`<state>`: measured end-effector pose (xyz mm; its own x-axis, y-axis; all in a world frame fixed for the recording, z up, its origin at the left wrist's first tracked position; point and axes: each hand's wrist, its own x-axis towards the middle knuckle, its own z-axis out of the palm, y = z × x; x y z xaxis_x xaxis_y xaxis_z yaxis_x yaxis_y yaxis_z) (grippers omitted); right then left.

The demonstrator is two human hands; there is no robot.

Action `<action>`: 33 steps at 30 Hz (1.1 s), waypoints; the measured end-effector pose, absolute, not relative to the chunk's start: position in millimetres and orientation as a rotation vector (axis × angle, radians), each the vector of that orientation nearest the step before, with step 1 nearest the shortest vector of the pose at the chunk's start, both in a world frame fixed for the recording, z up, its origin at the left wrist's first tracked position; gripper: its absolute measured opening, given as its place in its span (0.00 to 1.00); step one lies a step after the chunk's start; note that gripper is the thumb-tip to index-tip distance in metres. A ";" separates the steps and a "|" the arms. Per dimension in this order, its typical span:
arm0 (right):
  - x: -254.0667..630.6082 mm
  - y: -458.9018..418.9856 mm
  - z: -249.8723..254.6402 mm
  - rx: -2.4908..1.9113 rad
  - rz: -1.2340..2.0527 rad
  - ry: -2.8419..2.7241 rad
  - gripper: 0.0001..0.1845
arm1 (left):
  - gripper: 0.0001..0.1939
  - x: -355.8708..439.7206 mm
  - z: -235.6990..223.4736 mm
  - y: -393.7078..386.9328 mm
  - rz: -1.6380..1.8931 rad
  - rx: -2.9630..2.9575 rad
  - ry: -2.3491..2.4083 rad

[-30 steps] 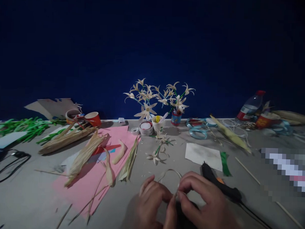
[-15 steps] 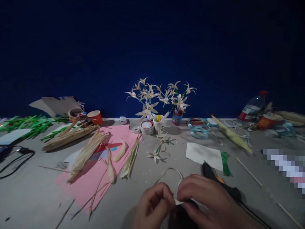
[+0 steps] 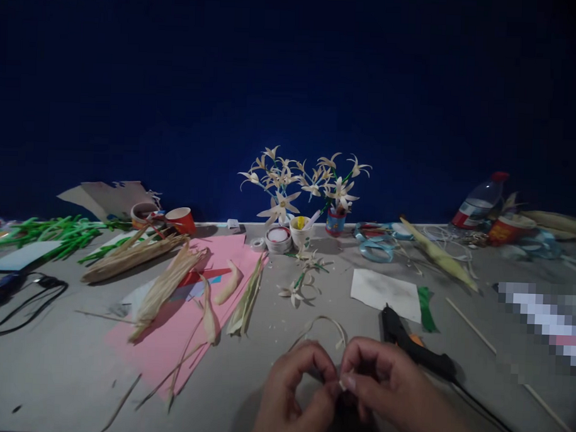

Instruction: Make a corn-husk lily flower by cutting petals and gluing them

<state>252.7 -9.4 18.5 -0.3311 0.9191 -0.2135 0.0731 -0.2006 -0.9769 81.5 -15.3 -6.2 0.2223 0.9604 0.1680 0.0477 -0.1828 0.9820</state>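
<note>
My left hand (image 3: 297, 393) and my right hand (image 3: 391, 390) meet at the bottom middle of the view, fingertips pinched together on a small pale strip of dried husk (image 3: 342, 384). A thin curl of the same husk (image 3: 322, 326) arches on the table just beyond my fingers. A black glue gun (image 3: 413, 346) lies right of my right hand, its cord trailing toward the lower right. Behind the hands, a small husk flower on a green stem (image 3: 295, 290) lies flat on the grey table (image 3: 65, 372).
Pink paper (image 3: 180, 332) with dried husk bundles (image 3: 162, 287) lies left. Cups of finished husk flowers (image 3: 308, 185) stand against the blue wall. White paper (image 3: 385, 294), green tape (image 3: 425, 309), light blue ribbon (image 3: 376, 245), a skewer (image 3: 468, 323), a bottle (image 3: 477, 200), orange cups (image 3: 179, 220), green leaves (image 3: 51, 233), black cables (image 3: 25, 295).
My hands have shifted slightly lower and closer together, fingertips reworking the small husk piece. The camera drifted a little, and the table things stay where they were.
</note>
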 end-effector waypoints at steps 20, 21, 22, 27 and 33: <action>255.7 -9.2 13.6 -1.105 1.835 -1.051 0.20 | 0.17 82.9 -14.9 -12.0 1.133 1.144 0.722; 255.2 -9.9 13.4 -1.092 1.834 -1.056 0.20 | 0.17 83.9 -15.7 -12.1 1.128 1.185 0.757; 254.6 -10.9 13.3 -1.078 1.832 -1.065 0.20 | 0.17 85.3 -16.7 -12.1 1.129 1.201 0.769; 250.4 -16.5 12.1 -1.040 1.897 -0.926 0.18 | 0.18 93.2 -20.7 -8.6 1.090 0.968 0.520; 249.5 -14.0 10.2 -1.055 1.842 -0.780 0.19 | 0.11 84.1 -22.6 -6.8 1.206 0.754 0.409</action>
<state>249.5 -14.0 10.2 -0.2806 0.8914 -0.3560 -0.3648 -0.4421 -0.8194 84.1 -6.8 -22.6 0.3266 0.9396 0.1027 -0.6837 0.1598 0.7120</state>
